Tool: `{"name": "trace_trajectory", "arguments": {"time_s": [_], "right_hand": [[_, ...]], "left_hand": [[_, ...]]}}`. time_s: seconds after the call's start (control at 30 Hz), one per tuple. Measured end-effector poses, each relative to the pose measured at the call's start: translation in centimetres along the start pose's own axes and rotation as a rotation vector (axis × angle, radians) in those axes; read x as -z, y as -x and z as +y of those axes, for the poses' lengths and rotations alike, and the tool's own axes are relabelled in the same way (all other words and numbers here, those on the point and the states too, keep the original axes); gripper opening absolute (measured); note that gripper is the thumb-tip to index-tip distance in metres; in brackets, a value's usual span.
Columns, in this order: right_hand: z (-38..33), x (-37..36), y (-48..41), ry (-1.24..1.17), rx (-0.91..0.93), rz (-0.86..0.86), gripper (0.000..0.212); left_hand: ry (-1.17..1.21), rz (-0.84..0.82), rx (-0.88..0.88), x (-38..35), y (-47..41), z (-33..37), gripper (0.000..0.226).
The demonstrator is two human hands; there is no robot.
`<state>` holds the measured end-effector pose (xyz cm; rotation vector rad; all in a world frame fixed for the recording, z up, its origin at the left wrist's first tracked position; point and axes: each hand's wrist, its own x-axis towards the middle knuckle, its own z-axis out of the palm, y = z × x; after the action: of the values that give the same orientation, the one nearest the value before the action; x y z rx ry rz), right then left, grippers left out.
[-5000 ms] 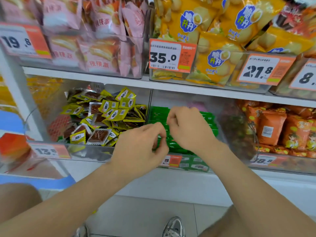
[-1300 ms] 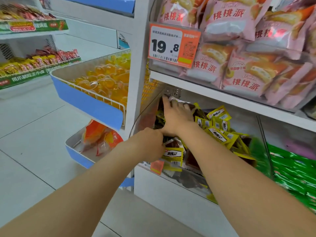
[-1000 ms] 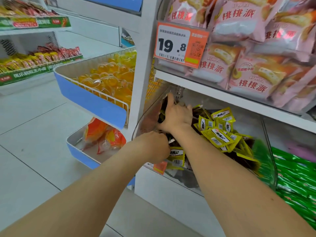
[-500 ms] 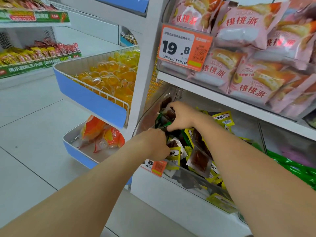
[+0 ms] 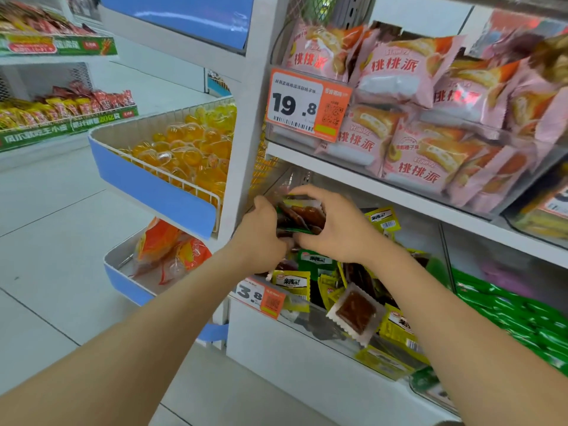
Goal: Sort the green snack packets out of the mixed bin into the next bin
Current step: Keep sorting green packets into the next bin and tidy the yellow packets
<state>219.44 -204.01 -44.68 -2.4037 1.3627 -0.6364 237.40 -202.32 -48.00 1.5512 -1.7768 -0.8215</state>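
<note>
Head view, single frame.

Left hand (image 5: 261, 238) and right hand (image 5: 335, 229) are raised together over the left end of the mixed bin (image 5: 325, 332), both closed on one small bunch of green-edged packets (image 5: 299, 215).
- Left hand: fingers curled against the bunch's left edge.
- Right hand: fingers arched over the top, thumb under the lower edge. Brown contents show through the wrappers between the two hands.
- The count of packets in the bunch cannot be read.

Below the hands — loose contents of the mixed bin:
- A green packet (image 5: 316, 261) lies just under the right wrist.
- Yellow packets (image 5: 382, 218) sit right of the right hand, more below it.
- A white-edged packet (image 5: 355, 312) with a brown square leans on the clear front wall.
- An orange price tag (image 5: 261, 295) hangs below the left wrist.

Right of the right forearm, past a clear divider, is the next bin (image 5: 479, 241), which holds a layer of green wrappers (image 5: 516, 309), well apart from the bunch in the hands.

Above the hands is a shelf of pink pie bags (image 5: 396, 72), tagged 19.8 (image 5: 307, 106).

Left of the left hand is a wire basket (image 5: 147, 186) of yellow jelly cups; a lower basket (image 5: 123, 275) holds orange bags.
</note>
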Motion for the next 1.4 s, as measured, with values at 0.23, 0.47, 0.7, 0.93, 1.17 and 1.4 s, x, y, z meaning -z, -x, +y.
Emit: {"name": "trace_trajectory", "arguments": {"time_s": [0.23,0.47,0.7,0.93,1.17,1.4], "right_hand": [[0.1,1.5,4.3,0.266,-0.057,-0.074,0.069],[2.3,1.7,5.8,0.591,-0.314,-0.118,0.066],[2.3,2.3,8.5,0.508,-0.382,-0.032,0.078],[-1.2,4.7,12.2,0.221,-0.115,-0.085,0.049],[1.3,4.7,13.2,0.284,-0.149,-0.27,0.041],[0.4,3.0,12.3,0.749,-0.222,-0.096,0.031]], "left_hand": [[0.237,-0.085,-0.028,-1.2,0.6,1.0,0.053],[-0.042,-0.164,0.011,-2.1,0.4,0.9,0.048],[-0.202,-0.229,-0.073,-2.5,1.1,1.8,0.037],[-0.223,-0.309,-0.061,-2.9,1.4,1.9,0.045],[-0.303,-0.197,-0.062,-3.6,0.9,1.1,0.059],[-0.269,-0.127,-0.098,-3.3,0.9,1.3,0.067]]}}
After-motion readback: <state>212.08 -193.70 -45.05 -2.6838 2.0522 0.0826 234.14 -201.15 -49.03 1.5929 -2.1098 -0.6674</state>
